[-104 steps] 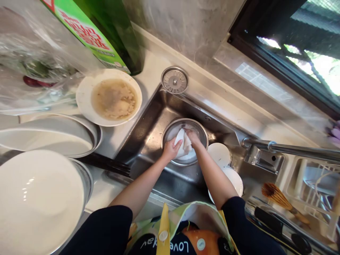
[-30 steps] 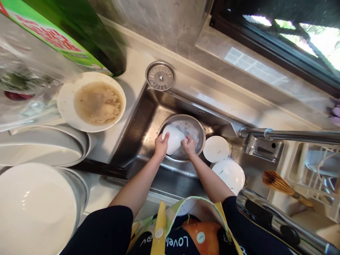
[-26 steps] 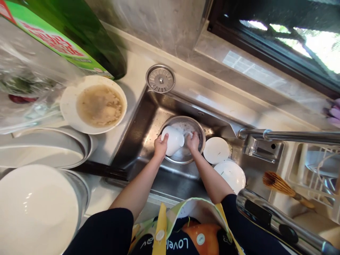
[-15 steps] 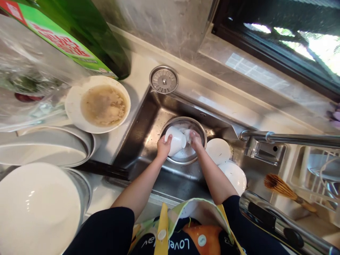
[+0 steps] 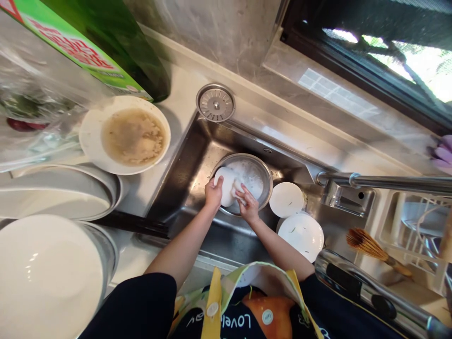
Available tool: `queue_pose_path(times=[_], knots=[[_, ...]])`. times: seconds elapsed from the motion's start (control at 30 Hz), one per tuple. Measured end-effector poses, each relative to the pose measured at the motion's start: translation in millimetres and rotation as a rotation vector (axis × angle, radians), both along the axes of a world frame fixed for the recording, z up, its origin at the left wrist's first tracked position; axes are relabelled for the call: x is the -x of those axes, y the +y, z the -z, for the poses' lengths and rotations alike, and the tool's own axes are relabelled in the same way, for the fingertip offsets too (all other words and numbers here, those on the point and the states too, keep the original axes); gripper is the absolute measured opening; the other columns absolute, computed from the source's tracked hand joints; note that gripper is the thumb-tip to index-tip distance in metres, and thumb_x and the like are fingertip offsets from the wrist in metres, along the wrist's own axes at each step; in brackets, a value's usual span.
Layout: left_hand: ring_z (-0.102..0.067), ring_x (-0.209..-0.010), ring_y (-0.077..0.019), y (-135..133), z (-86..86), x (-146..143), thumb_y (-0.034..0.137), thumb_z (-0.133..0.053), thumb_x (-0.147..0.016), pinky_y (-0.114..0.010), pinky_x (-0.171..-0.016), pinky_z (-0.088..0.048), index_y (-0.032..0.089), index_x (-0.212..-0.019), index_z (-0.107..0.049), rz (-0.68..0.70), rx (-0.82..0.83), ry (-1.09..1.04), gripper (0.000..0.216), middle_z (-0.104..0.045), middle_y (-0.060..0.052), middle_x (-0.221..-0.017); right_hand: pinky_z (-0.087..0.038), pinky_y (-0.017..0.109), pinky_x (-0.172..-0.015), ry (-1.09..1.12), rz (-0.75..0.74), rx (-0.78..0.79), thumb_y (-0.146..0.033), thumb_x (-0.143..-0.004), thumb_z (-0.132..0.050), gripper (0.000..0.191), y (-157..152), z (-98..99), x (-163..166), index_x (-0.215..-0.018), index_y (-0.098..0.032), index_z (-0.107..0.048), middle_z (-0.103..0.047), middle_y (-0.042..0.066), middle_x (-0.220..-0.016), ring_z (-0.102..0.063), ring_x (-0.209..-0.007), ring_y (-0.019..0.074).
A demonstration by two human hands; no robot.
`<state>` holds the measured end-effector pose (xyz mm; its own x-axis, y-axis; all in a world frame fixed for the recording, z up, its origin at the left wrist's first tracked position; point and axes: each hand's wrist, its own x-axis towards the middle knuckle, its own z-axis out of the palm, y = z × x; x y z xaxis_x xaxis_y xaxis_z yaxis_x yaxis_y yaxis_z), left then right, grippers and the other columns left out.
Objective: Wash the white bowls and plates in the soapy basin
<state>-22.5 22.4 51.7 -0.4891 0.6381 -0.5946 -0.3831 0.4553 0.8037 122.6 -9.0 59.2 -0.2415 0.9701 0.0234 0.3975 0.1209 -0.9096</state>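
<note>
My left hand grips a small white bowl by its rim, thumb on the near side. Pressed against the bowl's right side is a white sponge or cloth, pinched in the fingers of my right hand. Both hands are over a round steel basin of sudsy water. The basin stands inside the sink. Two white plates or bowls, an upper one and a lower one, lie right of the basin with green scraps on them.
Left of the sink are a bowl of cloudy broth, stacked white dishes and a large green bottle. A faucet reaches across the right side. A bamboo brush and a dish rack are beyond it. A round drain strainer sits behind the sink.
The bowl has turned in my left hand, away from its sideways tilt. My right hand has moved left and down, bringing the sponge or cloth onto the bowl.
</note>
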Motion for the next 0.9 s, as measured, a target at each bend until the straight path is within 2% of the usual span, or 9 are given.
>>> queue_pose_path(times=[0.1,0.2,0.3,0.4,0.53,0.63,0.73,0.83,0.9], knots=[[-0.059,-0.060,-0.0147,1,0.2,2,0.050,-0.066,-0.067,-0.026,-0.059,-0.047,0.011,-0.088,-0.063,-0.023,0.001,-0.031,0.044,-0.065,-0.005,-0.070,-0.042,0.039,-0.099,-0.003,0.183,0.127,-0.030,-0.083,-0.052,0.018,-9,11.9,-8,-0.090,-0.018,-0.064,-0.065,0.011,-0.114,-0.056,-0.116,0.0223],[-0.058,-0.059,-0.0147,1,0.1,1,0.050,-0.066,-0.067,-0.026,-0.058,-0.046,0.011,-0.090,-0.063,-0.012,0.009,-0.018,0.046,-0.065,-0.005,-0.069,-0.045,0.038,-0.092,-0.014,0.365,0.297,-0.036,-0.081,-0.051,0.022,5,14.3,-7,-0.086,-0.017,-0.062,-0.069,0.009,-0.100,-0.061,-0.101,0.0219],[-0.058,-0.061,-0.0153,-2,1.1,-2,0.052,-0.064,-0.070,-0.026,-0.060,-0.046,0.012,-0.090,-0.064,0.053,0.006,0.049,0.045,-0.063,-0.004,-0.067,-0.045,0.037,-0.089,-0.072,0.363,0.367,-0.035,-0.077,-0.054,0.020,32,6.5,1,-0.083,-0.019,-0.063,-0.070,0.006,-0.095,-0.062,-0.092,0.0214],[-0.055,-0.061,-0.0150,-4,2.7,-2,0.055,-0.060,-0.074,-0.026,-0.062,-0.044,0.013,-0.085,-0.064,0.081,-0.001,0.143,0.043,-0.059,-0.002,-0.063,-0.044,0.037,-0.091,-0.118,0.324,0.342,-0.032,-0.076,-0.055,0.019,51,-6.1,12,-0.085,-0.019,-0.065,-0.070,0.007,-0.099,-0.061,-0.094,0.0222],[-0.046,-0.055,-0.0133,-4,-1.1,1,0.056,-0.048,-0.082,-0.024,-0.057,-0.037,0.017,-0.066,-0.059,0.114,0.000,0.314,0.043,-0.050,0.000,-0.055,-0.041,0.036,-0.094,0.026,0.261,0.316,-0.036,-0.078,-0.056,0.022,42,-16.1,9,-0.086,-0.019,-0.066,-0.068,0.008,-0.107,-0.060,-0.101,0.0217],[-0.043,-0.054,-0.0134,-7,-8.0,-5,0.052,-0.053,-0.080,-0.024,-0.058,-0.034,0.019,-0.059,-0.056,0.259,-0.061,0.350,0.040,-0.045,0.001,-0.051,-0.045,0.034,-0.086,0.101,0.397,0.381,-0.043,-0.077,-0.056,0.029,25,-14.2,-9,-0.084,-0.016,-0.064,-0.068,0.007,-0.095,-0.061,-0.089,0.0201],[-0.048,-0.057,-0.0153,-14,-13.9,-19,0.045,-0.066,-0.072,-0.025,-0.065,-0.037,0.020,-0.057,-0.058,0.494,-0.090,0.284,0.030,-0.047,0.001,-0.050,-0.046,0.030,-0.074,0.129,0.573,0.439,-0.046,-0.075,-0.057,0.033,12,-10.5,-26,-0.085,-0.015,-0.062,-0.066,0.005,-0.081,-0.058,-0.075,0.0170],[-0.058,-0.076,-0.0210,-23,-17.3,-32,0.040,-0.076,-0.061,-0.027,-0.079,-0.040,0.023,-0.060,-0.063,0.705,-0.041,0.215,0.020,-0.061,-0.003,-0.064,-0.044,0.026,-0.066,0.172,0.679,0.455,-0.046,-0.075,-0.055,0.033,5,-13.0,-34,-0.085,-0.015,-0.060,-0.062,0.003,-0.075,-0.055,-0.068,0.0147],[-0.059,-0.092,-0.0251,-26,-18.0,-35,0.037,-0.079,-0.056,-0.030,-0.090,-0.039,0.025,-0.065,-0.067,0.807,-0.016,0.195,0.019,-0.066,-0.005,-0.075,-0.044,0.026,-0.065,0.157,0.705,0.425,-0.045,-0.075,-0.054,0.032,4,-19.0,-35,-0.084,-0.015,-0.059,-0.061,0.003,-0.074,-0.053,-0.067,0.0142]])
